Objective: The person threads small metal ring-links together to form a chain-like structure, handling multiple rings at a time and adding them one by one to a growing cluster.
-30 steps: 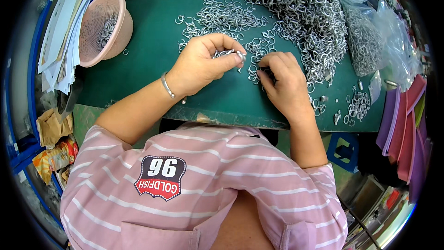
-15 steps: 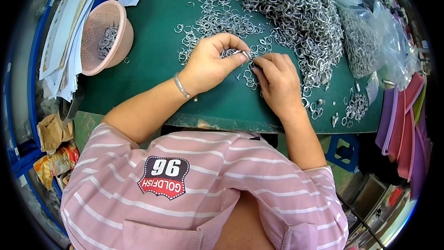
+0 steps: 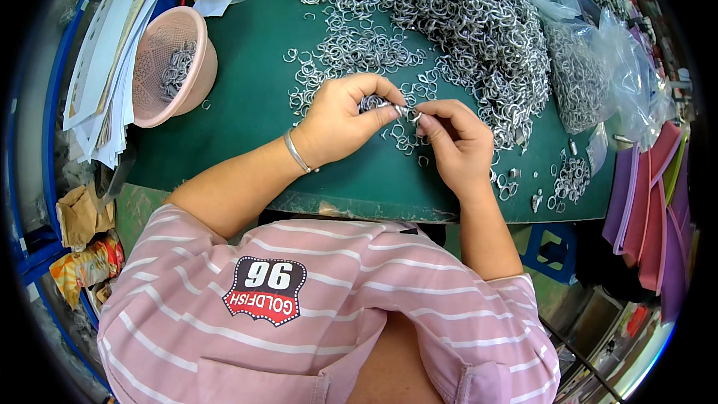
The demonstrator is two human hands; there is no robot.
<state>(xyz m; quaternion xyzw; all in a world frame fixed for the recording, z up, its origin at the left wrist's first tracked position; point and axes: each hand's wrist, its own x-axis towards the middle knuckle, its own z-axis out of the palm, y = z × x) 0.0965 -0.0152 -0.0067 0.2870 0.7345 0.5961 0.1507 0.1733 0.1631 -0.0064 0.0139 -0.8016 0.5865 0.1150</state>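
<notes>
My left hand (image 3: 336, 121), with a bangle at its wrist, pinches a small silvery metal ring (image 3: 402, 111) between thumb and forefinger. Right beside it, the thumb and forefinger of my right hand (image 3: 462, 142) close on another small metal ring (image 3: 416, 115). The two pieces meet or nearly meet; I cannot tell which. More rings (image 3: 368, 103) show in the gap behind my left thumb, and whether they are held or lie on the table is unclear. Loose rings (image 3: 404, 138) lie on the green table (image 3: 247, 86) below my fingertips.
A large heap of metal rings (image 3: 479, 22) covers the back right of the table. To the left, a pink basket (image 3: 204, 67) holds some rings beside stacked papers (image 3: 112, 52). At the right are a plastic bag of rings (image 3: 576, 78) and a small ring pile (image 3: 572, 179).
My right hand has risen slightly from near the loose rings, a metal ring now showing at its fingertips next to my left hand's. The whole view has shifted a little.
</notes>
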